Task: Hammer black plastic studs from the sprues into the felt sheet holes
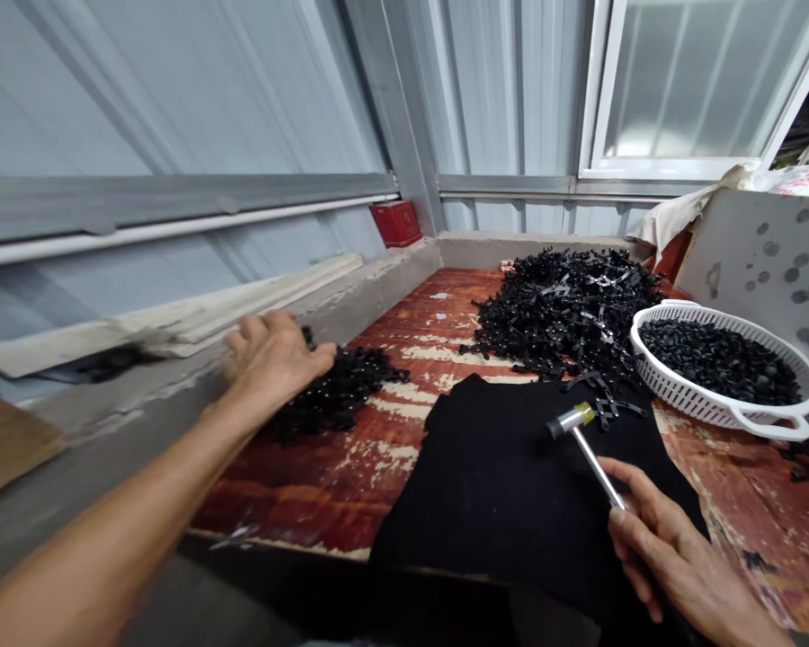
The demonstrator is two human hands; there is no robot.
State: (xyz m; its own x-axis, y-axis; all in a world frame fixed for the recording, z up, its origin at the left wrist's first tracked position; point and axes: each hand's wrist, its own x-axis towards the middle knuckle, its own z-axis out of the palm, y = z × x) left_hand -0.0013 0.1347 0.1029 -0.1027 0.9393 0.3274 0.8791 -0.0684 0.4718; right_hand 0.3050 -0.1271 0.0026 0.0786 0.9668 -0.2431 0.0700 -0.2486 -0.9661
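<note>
Our right hand (667,530) grips a small two-faced hammer (584,446) low on its metal handle, between thumb and fingers; one face is yellow, the other dark. The hammer's head is over a black cloth (505,485) spread at the near edge of the red-brown, flaking desk (289,485). A few curved black strips (607,400) lie at the cloth's far edge, just beyond the yellow face.

Our left hand (270,355) is blurred, fingers bent, at the ledge side of a smaller heap of black pieces (354,386); we cannot tell whether they close on anything. Beyond the cloth we note a larger tangled heap of black strips (566,305). Right of that, a white slotted basket (705,404) holds many small black discs (728,359). A red box (396,223) sits in the far left corner.
</note>
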